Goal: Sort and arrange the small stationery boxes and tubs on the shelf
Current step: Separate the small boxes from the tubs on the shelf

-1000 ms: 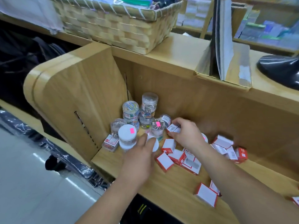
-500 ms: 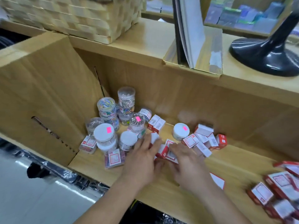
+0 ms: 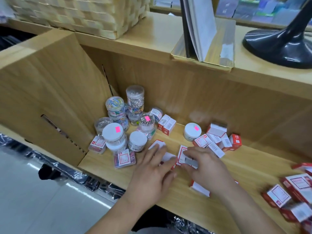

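Clear tubs of paper clips [image 3: 118, 114] stand stacked in the shelf's back-left corner, some with white lids [image 3: 112, 132]. One white-lidded tub [image 3: 192, 131] stands apart beside a heap of small red-and-white boxes [image 3: 217, 141]. My left hand [image 3: 152, 173] lies flat with straight fingers on two small boxes [image 3: 158, 144] at the front middle. My right hand [image 3: 204, 166] pinches another small box [image 3: 182, 154] right beside them. A box [image 3: 200, 188] lies under my right wrist. More boxes [image 3: 293, 190] lie scattered at the far right.
The wooden shelf floor [image 3: 236, 168] has a slanted side wall [image 3: 47, 92] at left. A flat clear packet [image 3: 125, 158] lies in front of the tubs. On top stand a wicker basket [image 3: 81, 14], a clear paper holder [image 3: 202, 48] and a black stand base [image 3: 278, 46].
Both hands have drawn back from the tubs to the boxes at the front middle. My right hand has closed on one small box, and the view has shifted right.
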A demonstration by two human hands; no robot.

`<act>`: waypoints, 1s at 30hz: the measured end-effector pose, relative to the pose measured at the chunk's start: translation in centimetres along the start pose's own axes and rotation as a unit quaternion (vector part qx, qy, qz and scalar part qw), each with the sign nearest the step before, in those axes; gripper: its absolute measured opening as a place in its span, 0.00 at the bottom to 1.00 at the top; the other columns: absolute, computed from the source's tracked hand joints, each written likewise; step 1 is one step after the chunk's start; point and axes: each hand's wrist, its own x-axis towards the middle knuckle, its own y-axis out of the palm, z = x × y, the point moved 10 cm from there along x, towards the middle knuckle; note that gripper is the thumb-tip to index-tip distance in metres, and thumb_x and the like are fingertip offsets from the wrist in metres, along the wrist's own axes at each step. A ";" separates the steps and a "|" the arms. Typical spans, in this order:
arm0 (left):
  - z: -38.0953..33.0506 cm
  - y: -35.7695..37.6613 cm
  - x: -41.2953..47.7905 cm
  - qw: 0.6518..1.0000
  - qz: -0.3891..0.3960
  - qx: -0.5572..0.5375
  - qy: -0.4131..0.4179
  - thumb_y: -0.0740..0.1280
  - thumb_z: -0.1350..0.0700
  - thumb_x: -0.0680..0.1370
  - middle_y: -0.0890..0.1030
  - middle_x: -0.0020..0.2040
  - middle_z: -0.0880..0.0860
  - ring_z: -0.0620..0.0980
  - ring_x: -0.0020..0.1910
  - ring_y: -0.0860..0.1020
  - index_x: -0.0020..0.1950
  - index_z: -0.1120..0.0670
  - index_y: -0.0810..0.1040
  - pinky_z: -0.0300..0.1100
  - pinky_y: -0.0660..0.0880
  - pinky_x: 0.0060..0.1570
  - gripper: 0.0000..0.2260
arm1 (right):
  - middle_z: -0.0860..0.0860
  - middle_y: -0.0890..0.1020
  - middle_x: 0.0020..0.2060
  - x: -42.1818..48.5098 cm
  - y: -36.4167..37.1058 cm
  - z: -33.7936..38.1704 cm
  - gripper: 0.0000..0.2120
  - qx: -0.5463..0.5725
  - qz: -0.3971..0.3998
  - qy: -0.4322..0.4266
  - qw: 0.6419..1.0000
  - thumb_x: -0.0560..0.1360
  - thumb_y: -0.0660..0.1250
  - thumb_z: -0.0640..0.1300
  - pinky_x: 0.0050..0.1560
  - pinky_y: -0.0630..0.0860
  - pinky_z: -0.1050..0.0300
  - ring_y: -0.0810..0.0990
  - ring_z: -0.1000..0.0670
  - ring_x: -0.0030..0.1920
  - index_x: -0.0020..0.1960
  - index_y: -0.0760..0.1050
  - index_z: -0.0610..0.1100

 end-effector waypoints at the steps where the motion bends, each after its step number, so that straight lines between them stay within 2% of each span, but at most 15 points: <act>1: 0.0 0.4 -0.1 1.000 0.005 0.008 0.004 0.65 0.42 0.80 0.73 0.74 0.52 0.57 0.77 0.66 0.69 0.44 0.77 0.57 0.69 0.70 0.18 | 0.62 0.81 0.55 0.0 -0.3 0.0 0.15 0.013 -0.005 0.001 1.000 0.71 0.74 0.55 0.54 0.78 0.51 0.79 0.52 0.60 0.57 0.81 0.55; 4: 1.0 0.2 -0.3 1.000 0.000 0.023 -0.009 0.65 0.44 0.80 0.75 0.73 0.50 0.55 0.78 0.64 0.64 0.46 0.79 0.58 0.65 0.73 0.14 | 0.64 0.82 0.52 -0.8 -2.3 -0.9 0.12 0.082 -0.044 0.015 0.996 0.72 0.76 0.50 0.55 0.76 0.61 0.79 0.62 0.55 0.55 0.83 0.55; 6: 1.3 -0.7 -0.2 0.999 -0.013 0.033 -0.018 0.65 0.46 0.80 0.75 0.72 0.51 0.56 0.79 0.63 0.57 0.49 0.81 0.58 0.63 0.74 0.11 | 0.66 0.83 0.47 -2.1 -4.4 -2.3 0.09 0.124 -0.078 0.037 0.989 0.72 0.77 0.46 0.51 0.73 0.69 0.79 0.66 0.50 0.52 0.84 0.53; 9: -1.6 -1.8 0.4 0.999 -0.039 0.002 0.009 0.67 0.51 0.79 0.75 0.72 0.53 0.59 0.76 0.66 0.57 0.53 0.82 0.58 0.66 0.73 0.10 | 0.62 0.85 0.45 -5.0 -7.1 -5.4 0.07 0.137 -0.142 0.084 0.977 0.72 0.76 0.42 0.48 0.76 0.63 0.81 0.61 0.45 0.49 0.85 0.51; 11: -5.2 -1.2 1.0 0.996 -0.015 -0.059 0.059 0.68 0.51 0.77 0.76 0.70 0.51 0.55 0.72 0.70 0.60 0.51 0.81 0.51 0.70 0.69 0.13 | 0.61 0.84 0.43 -7.1 -7.5 -7.8 0.06 0.126 -0.155 0.124 0.972 0.73 0.74 0.42 0.44 0.76 0.58 0.82 0.58 0.40 0.47 0.84 0.52; 12: -6.9 -0.4 1.2 0.993 0.012 -0.082 0.080 0.69 0.51 0.75 0.77 0.68 0.49 0.52 0.70 0.72 0.61 0.50 0.80 0.46 0.72 0.67 0.15 | 0.60 0.84 0.43 -7.9 -7.2 -8.6 0.06 0.111 -0.149 0.134 0.973 0.74 0.74 0.43 0.45 0.77 0.56 0.82 0.55 0.41 0.48 0.84 0.52; 14: -9.3 1.7 1.2 0.988 0.064 -0.085 0.111 0.70 0.51 0.72 0.77 0.65 0.45 0.48 0.66 0.73 0.63 0.47 0.78 0.39 0.69 0.61 0.19 | 0.59 0.82 0.48 -8.9 -5.5 -9.6 0.11 0.073 -0.111 0.127 0.983 0.72 0.76 0.46 0.54 0.77 0.53 0.82 0.50 0.51 0.53 0.83 0.53; 17: -10.4 3.8 0.8 0.985 0.095 -0.075 0.122 0.69 0.54 0.71 0.76 0.63 0.43 0.49 0.63 0.72 0.66 0.47 0.77 0.43 0.70 0.63 0.22 | 0.59 0.76 0.63 -9.4 -2.7 -9.7 0.30 0.094 -0.038 0.117 0.988 0.67 0.74 0.60 0.67 0.71 0.54 0.74 0.53 0.67 0.68 0.75 0.57; 18: -10.4 4.0 0.6 0.985 0.092 -0.080 0.119 0.69 0.55 0.72 0.77 0.63 0.43 0.49 0.62 0.73 0.65 0.47 0.77 0.43 0.70 0.63 0.21 | 0.58 0.74 0.68 -9.2 -2.3 -9.4 0.34 0.097 -0.031 0.110 0.989 0.66 0.71 0.62 0.70 0.70 0.52 0.71 0.53 0.70 0.71 0.71 0.59; 20: -9.9 3.8 0.3 0.987 0.082 -0.087 0.107 0.69 0.55 0.72 0.79 0.60 0.42 0.48 0.62 0.73 0.63 0.47 0.79 0.43 0.72 0.61 0.19 | 0.58 0.70 0.73 -8.4 -1.8 -8.5 0.34 0.070 -0.017 0.081 0.994 0.67 0.71 0.60 0.70 0.70 0.50 0.68 0.52 0.72 0.72 0.70 0.61; 22: -9.0 3.2 -0.2 0.990 0.072 -0.088 0.086 0.70 0.52 0.73 0.80 0.58 0.41 0.48 0.61 0.74 0.62 0.46 0.80 0.43 0.74 0.58 0.17 | 0.60 0.73 0.70 -7.7 -1.5 -7.7 0.29 0.041 -0.014 0.058 0.997 0.69 0.74 0.55 0.66 0.72 0.53 0.69 0.52 0.70 0.69 0.74 0.60; 26: -5.8 1.2 -1.8 0.996 0.018 -0.081 0.010 0.73 0.48 0.71 0.81 0.49 0.43 0.50 0.52 0.77 0.56 0.47 0.81 0.46 0.77 0.50 0.14 | 0.62 0.79 0.55 -7.5 -1.8 -7.9 0.18 0.042 -0.077 0.070 0.994 0.69 0.79 0.51 0.56 0.75 0.56 0.75 0.51 0.59 0.58 0.83 0.56; 28: -3.8 0.4 -2.7 0.998 -0.003 -0.062 -0.030 0.75 0.47 0.69 0.81 0.49 0.44 0.50 0.49 0.76 0.55 0.47 0.82 0.44 0.75 0.48 0.16 | 0.61 0.81 0.52 -8.0 -1.9 -7.6 0.18 0.028 -0.098 0.070 0.992 0.69 0.79 0.50 0.52 0.77 0.54 0.77 0.51 0.56 0.58 0.83 0.55; 30: -2.0 0.1 -3.8 0.997 -0.012 -0.046 -0.059 0.76 0.48 0.69 0.81 0.53 0.44 0.50 0.50 0.77 0.57 0.49 0.82 0.43 0.74 0.50 0.18 | 0.58 0.80 0.51 -8.8 -1.7 -7.6 0.20 0.041 -0.103 0.089 0.990 0.69 0.79 0.48 0.51 0.77 0.53 0.78 0.50 0.54 0.60 0.82 0.54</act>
